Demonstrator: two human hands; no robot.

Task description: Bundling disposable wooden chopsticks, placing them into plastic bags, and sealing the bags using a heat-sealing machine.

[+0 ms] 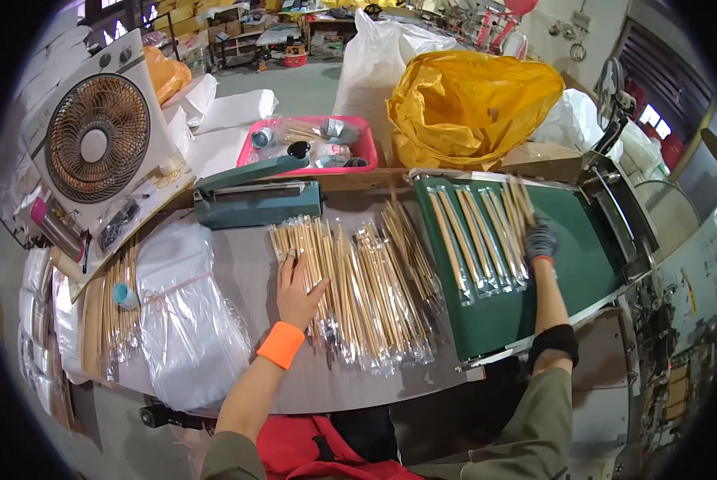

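Note:
My left hand (298, 294), with an orange wristband, lies with fingers apart on a pile of thin wooden sticks in clear plastic sleeves (374, 300). On the green conveyor belt (586, 240) to the right, several sleeved packets of sticks (478, 232) lie side by side in a row. My right hand (541, 240), in a grey glove, is at the right end of this row. It is closed on the lower part of a blurred packet of sticks (521, 202); the glove partly hides its fingers.
Behind the pile stands a teal bag sealer (258, 206), with a pink basket (364, 144) beyond it. A yellow sack (474, 108) stands behind the belt. Clear plastic bags (186, 328) and a fan (94, 144) are on the left. A metal frame (622, 212) spans the belt's far right.

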